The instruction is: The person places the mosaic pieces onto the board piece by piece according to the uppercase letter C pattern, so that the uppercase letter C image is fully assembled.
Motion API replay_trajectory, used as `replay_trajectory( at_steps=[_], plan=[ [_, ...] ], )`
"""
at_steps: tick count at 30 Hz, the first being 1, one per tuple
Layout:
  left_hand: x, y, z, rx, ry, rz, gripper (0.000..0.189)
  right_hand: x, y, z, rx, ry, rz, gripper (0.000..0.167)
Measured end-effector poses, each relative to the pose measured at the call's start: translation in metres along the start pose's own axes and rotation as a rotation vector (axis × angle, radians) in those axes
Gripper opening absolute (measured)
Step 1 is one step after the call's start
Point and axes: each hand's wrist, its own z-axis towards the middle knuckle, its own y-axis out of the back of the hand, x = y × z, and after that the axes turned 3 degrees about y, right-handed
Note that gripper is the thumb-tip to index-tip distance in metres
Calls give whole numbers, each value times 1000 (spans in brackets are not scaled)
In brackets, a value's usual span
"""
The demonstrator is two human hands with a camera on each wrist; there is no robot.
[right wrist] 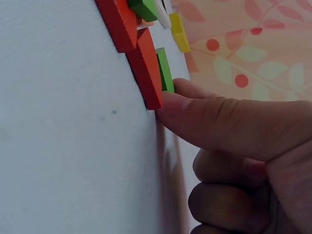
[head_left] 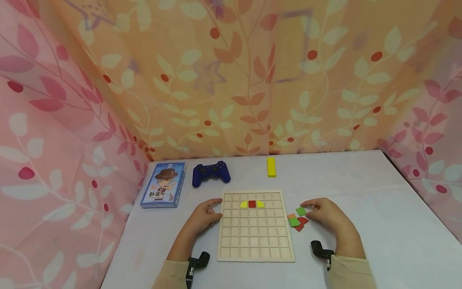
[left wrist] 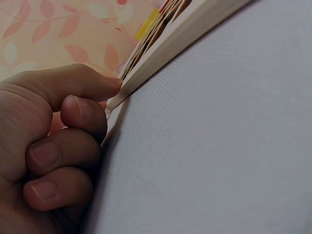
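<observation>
A wooden grid board lies on the table. Near its top, a red square tile sits between two yellow rounded tiles. My left hand touches the board's left edge with thumb and index finger spread apart; its other fingers curl under in the left wrist view. At the board's right, my right hand pinches a green square tile between thumb and index finger. Beside it lie another green tile, an orange tile partly covered, and red tiles.
A blue game box and a dark blue game controller lie at the back left. Behind the board stands a yellow block. Flowered curtains hang around the white table.
</observation>
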Motion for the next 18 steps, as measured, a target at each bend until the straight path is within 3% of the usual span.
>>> replay_trajectory(
  at_steps=[18],
  plan=[
    [-2,-1,-1,-3,3,-9,59,11,10,-8,-68,0,-54,35]
  ],
)
